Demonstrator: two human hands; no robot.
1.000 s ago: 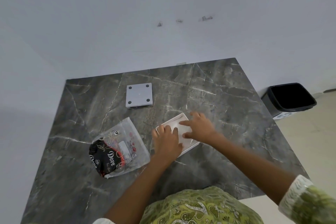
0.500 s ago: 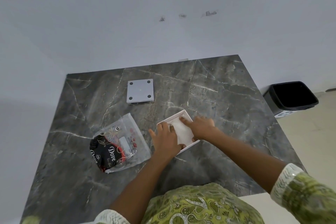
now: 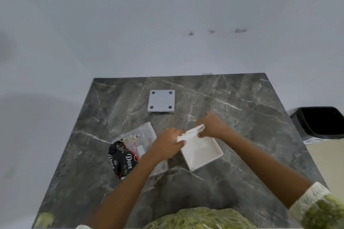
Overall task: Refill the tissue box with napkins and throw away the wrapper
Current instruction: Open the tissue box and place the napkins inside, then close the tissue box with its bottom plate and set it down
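Observation:
A white open tissue box lies on the dark marble table. Above its far edge both hands hold a stack of white napkins on edge. My left hand grips the napkins' left end and my right hand grips the right end. The clear plastic wrapper, printed black and red, lies flat just left of the box, partly under my left forearm. A black waste bin stands on the floor past the table's right edge.
A grey square lid or plate with four dark dots rests at the back middle of the table. A white wall rises behind the table. My green patterned clothing fills the bottom edge.
The napkins have come up out of the flat position in the box and now stand on edge between both hands. The right hand moved back and up; the view shifted.

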